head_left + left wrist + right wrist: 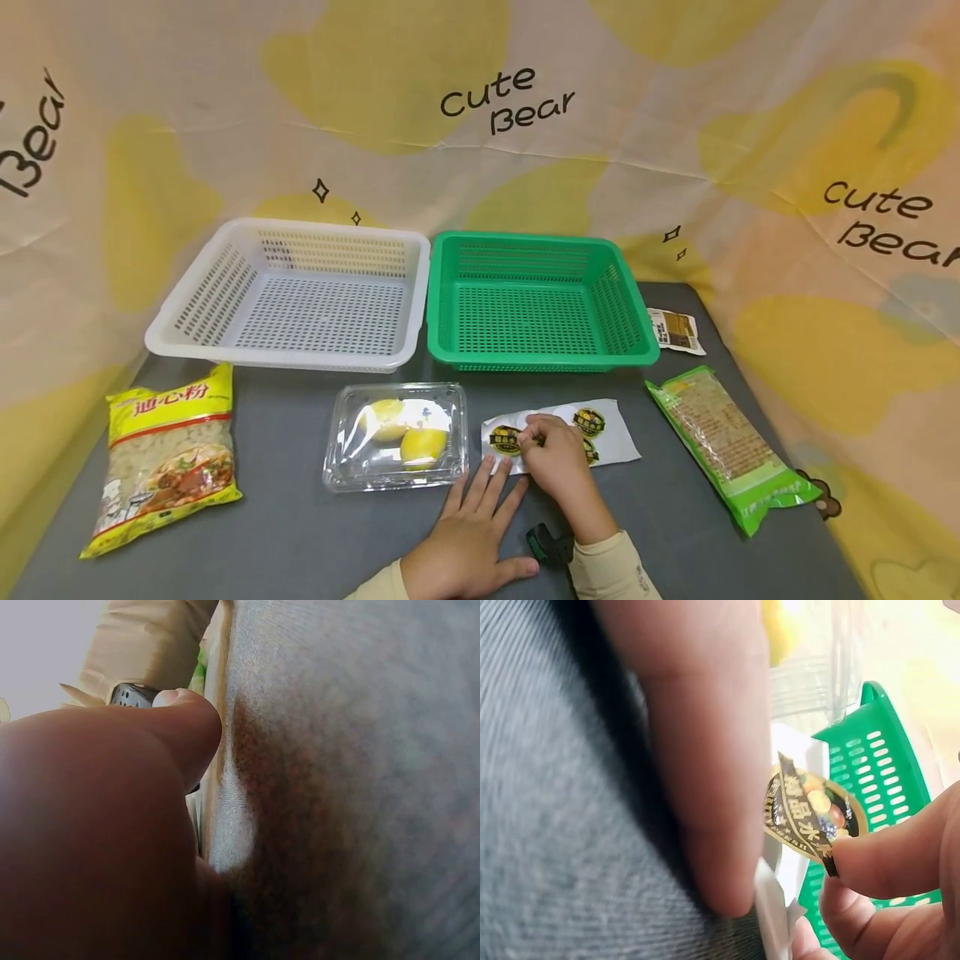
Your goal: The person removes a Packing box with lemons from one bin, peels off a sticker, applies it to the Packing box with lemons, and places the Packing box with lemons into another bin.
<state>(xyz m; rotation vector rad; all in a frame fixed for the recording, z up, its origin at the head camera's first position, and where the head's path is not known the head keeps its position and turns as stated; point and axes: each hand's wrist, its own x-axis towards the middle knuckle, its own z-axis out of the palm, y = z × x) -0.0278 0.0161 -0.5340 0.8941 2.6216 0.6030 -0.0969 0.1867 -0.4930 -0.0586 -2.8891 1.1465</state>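
A white sheet of round black-and-gold stickers [618, 447] lies on the grey table. My right hand [561, 462] is over its left part and pinches a fruit-printed sticker [802, 814] between thumb and finger; in the right wrist view the sticker stands up from the white paper. My left hand [467, 537] rests palm down with fingers spread, fingertips at the sheet's lower left edge. Left of the sheet sits a shut clear plastic box [332, 442] holding two yellow fruits [423, 447]. The left wrist view is mostly blurred hand and table.
Behind are a white basket [288, 358] and a green basket [543, 360], side by side. A yellow pasta bag [168, 458] lies at left. On the right are a green-edged food packet [723, 442] and a small white-and-brown packet [675, 331]. Printed cloth [360, 108] hangs around the table.
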